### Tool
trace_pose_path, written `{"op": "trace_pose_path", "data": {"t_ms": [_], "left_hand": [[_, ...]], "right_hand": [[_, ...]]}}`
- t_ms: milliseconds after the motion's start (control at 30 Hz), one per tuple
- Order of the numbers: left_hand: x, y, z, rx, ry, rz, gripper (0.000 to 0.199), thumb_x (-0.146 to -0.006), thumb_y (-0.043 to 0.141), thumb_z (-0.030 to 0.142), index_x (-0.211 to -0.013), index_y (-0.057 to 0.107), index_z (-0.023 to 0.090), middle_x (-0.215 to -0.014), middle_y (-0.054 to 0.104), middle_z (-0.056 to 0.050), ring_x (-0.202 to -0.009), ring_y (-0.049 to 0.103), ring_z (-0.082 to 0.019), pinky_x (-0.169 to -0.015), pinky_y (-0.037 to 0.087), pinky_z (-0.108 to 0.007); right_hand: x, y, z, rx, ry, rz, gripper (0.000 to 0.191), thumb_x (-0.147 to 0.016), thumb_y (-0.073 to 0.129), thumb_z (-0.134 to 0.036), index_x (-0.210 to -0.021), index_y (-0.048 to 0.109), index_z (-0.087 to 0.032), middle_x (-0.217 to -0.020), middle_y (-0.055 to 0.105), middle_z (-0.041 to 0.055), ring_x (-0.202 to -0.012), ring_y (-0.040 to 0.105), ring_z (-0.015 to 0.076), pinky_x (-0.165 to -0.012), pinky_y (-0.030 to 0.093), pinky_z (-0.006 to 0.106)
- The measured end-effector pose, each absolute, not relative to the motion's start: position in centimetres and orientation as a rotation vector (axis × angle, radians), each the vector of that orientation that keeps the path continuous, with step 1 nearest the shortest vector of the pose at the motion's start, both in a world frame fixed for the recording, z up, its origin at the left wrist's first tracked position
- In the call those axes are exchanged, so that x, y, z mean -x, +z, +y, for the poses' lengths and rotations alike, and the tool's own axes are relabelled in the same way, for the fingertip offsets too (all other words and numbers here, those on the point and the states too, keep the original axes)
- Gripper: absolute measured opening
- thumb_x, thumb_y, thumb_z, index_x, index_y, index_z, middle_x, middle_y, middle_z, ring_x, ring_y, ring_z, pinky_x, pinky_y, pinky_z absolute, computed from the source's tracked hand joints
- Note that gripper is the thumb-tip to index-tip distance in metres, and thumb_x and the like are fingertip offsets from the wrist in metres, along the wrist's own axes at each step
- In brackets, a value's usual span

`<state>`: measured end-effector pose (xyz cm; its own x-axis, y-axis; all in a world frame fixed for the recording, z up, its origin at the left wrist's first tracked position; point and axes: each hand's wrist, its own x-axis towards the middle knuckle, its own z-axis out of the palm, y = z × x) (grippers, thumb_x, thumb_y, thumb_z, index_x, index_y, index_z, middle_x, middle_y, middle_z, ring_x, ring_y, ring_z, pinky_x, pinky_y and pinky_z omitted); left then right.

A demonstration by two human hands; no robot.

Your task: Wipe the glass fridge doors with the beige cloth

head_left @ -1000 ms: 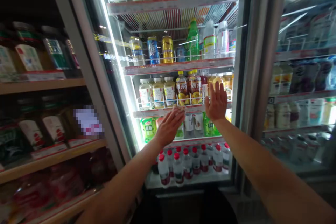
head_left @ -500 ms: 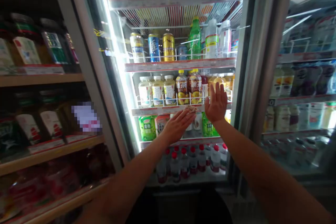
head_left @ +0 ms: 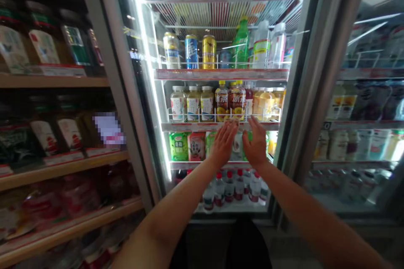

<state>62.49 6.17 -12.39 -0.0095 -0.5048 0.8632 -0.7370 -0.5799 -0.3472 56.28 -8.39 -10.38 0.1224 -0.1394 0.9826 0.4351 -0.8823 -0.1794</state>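
My left hand (head_left: 223, 145) is raised in front of a lit drinks fridge, its fingers stretched out and pointing up. At its fingertips is a small pale patch, perhaps a reflection; I cannot make it out. My right hand (head_left: 255, 143) is close beside it, fingers extended and thumb toward the left hand. Light streaks suggest a glass pane in front of the shelves; whether the hands touch it is unclear. Behind the hands are brown iced tea bottles (head_left: 222, 103), a red drink pouch (head_left: 196, 146) and a green drink pouch (head_left: 178, 147), partly covered further right.
Drink cans (head_left: 209, 51) and a green bottle (head_left: 242, 44) stand on the shelf above. Red-capped bottles (head_left: 229, 187) fill the bottom. A metal door frame (head_left: 311, 101) borders the right side. Wooden shelves (head_left: 63, 80) with bottles are at the left.
My right hand has come down and slightly left, closer to the left hand. The left hand's fingers now point more steeply upward. The view has shifted slightly.
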Motion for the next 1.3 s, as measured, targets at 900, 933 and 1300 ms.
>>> {"op": "trace_pose_path", "data": {"t_ms": [900,933,1300], "left_hand": [[-67.7,-12.3,22.7,-2.159,1.727,-0.722,0.055,-0.104,0.040,0.041,-0.155,0.044,0.020,-0.164,0.033,-0.012,-0.158,0.003,-0.028,-0.129,0.002,-0.058],[-67.7,-12.3,22.6,-2.161,1.716,-0.724,0.055,-0.104,0.041,0.041,-0.155,0.045,0.020,-0.164,0.033,-0.011,-0.158,0.004,-0.028,-0.129,0.002,-0.058],[-67.5,-13.2,22.9,-2.150,1.648,-0.729,0.054,-0.104,0.038,0.041,-0.154,0.047,0.021,-0.162,0.037,-0.010,-0.158,0.009,-0.027,-0.129,0.002,-0.055]], "right_hand": [[-55.3,-18.2,-13.5,2.296,-1.916,-0.160,0.029,-0.093,0.055,-0.026,-0.115,0.072,-0.020,-0.112,0.069,0.0150,-0.109,0.065,0.0306,-0.099,0.052,0.050],[-55.3,-18.0,-13.5,2.291,-1.908,-0.189,0.029,-0.092,0.056,-0.026,-0.115,0.073,-0.021,-0.114,0.069,0.0147,-0.110,0.064,0.0308,-0.100,0.052,0.051],[-55.0,-18.1,-16.1,2.184,-1.935,-0.262,0.050,-0.097,0.039,-0.015,-0.144,0.055,-0.020,-0.158,0.045,0.0144,-0.150,0.038,0.0287,-0.117,0.043,0.057]]}}
